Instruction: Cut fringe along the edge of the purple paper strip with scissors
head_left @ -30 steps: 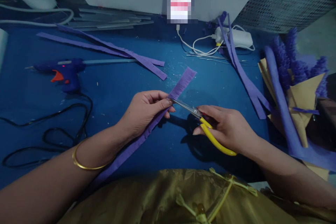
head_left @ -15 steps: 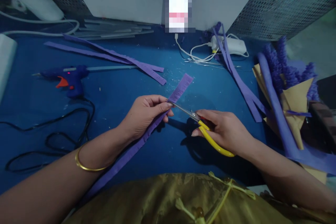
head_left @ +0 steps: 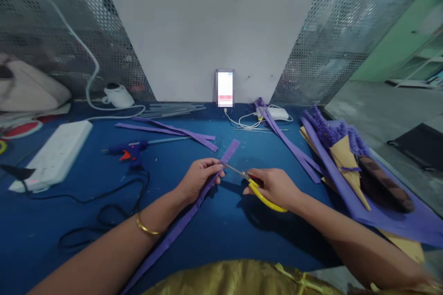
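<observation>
My left hand (head_left: 202, 177) pinches a long purple paper strip (head_left: 188, 218) between thumb and fingers. The strip's short end sticks up beyond the fingertips, and its long tail hangs down along my forearm toward my lap. My right hand (head_left: 273, 187) is closed round the yellow handles of a pair of scissors (head_left: 265, 199). Their blades reach left to the strip, right beside my left thumb. Whether the blades are fully closed on the paper is hard to make out.
On the blue table lie a blue glue gun (head_left: 129, 151) with a black cord, loose purple strips (head_left: 180, 132), a white power strip (head_left: 57, 154) and a white charger (head_left: 273, 113). A purple-flowered bouquet (head_left: 346, 159) is at right. A phone (head_left: 225, 88) leans against a white board (head_left: 207, 37).
The head view has tilted up and drawn back, so more of the background shows. Both hands keep about the same hold on the strip and the scissors.
</observation>
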{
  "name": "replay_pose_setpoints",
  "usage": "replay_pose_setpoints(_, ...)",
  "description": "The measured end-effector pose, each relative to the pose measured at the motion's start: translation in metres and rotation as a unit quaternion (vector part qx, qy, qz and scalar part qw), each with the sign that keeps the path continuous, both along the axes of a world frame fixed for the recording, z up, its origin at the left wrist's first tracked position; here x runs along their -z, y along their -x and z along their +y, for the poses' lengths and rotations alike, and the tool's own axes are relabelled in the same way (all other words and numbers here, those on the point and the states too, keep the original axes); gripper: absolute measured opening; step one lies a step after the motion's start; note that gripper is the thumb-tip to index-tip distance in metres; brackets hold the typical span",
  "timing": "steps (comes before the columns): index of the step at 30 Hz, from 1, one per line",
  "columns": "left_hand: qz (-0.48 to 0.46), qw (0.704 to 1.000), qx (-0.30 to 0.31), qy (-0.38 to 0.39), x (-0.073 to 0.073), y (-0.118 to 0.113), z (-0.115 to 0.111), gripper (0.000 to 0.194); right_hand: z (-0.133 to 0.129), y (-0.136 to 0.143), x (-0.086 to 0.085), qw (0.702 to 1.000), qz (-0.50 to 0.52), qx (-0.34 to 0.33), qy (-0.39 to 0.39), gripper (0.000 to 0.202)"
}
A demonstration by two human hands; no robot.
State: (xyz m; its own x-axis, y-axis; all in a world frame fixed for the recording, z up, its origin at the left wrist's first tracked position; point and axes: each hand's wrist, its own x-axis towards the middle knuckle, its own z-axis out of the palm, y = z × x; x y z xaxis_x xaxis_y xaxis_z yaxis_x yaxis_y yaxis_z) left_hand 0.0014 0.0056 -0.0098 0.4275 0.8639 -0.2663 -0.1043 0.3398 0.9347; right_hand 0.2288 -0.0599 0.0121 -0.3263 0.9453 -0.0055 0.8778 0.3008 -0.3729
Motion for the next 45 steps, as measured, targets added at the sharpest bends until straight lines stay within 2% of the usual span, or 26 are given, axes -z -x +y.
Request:
replay_pose_setpoints(7, -0.012, 0.999, -0.004, -0.03, 0.003, 0.003, 0.005, 0.018, 0.003, 0.003, 0.003, 0.998, -0.024, 0.01, -0.049, 0.042)
replay_pose_setpoints(11, -0.01, 0.999, -0.026, -0.029, 0.004, 0.002, 0.01, 0.015, 0.009, 0.007, 0.002, 0.996, -0.064, 0.023, -0.056, 0.046)
replay_pose_setpoints(16, -0.008, 0.998, -0.061, -0.017, 0.0, -0.006, 0.017, 0.008, 0.02, 0.008, -0.009, 0.99, -0.125, 0.034, -0.054, 0.053)
replay_pose_setpoints(21, 0.007, 0.998, -0.058, 0.008, -0.006, -0.01, 0.021, 0.009, 0.033, 0.006, -0.019, 0.993, -0.108, 0.031, -0.027, 0.06)
replay_pose_setpoints(27, 0.001, 0.997, -0.072, -0.014, -0.001, -0.01, 0.016, 0.005, 0.03, 0.003, -0.009, 0.998, -0.066, 0.023, -0.007, 0.055)
replay_pose_setpoints(32, -0.006, 0.998, -0.066, -0.022, 0.001, -0.007, 0.014, 0.004, 0.027, 0.0, -0.001, 0.998, -0.04, 0.02, -0.035, 0.057)
replay_pose_setpoints(45, -0.012, 0.994, -0.109, -0.016, 0.001, -0.008, 0.011, 0.011, 0.031, 0.001, 0.005, 0.997, -0.037, 0.014, -0.069, 0.051)
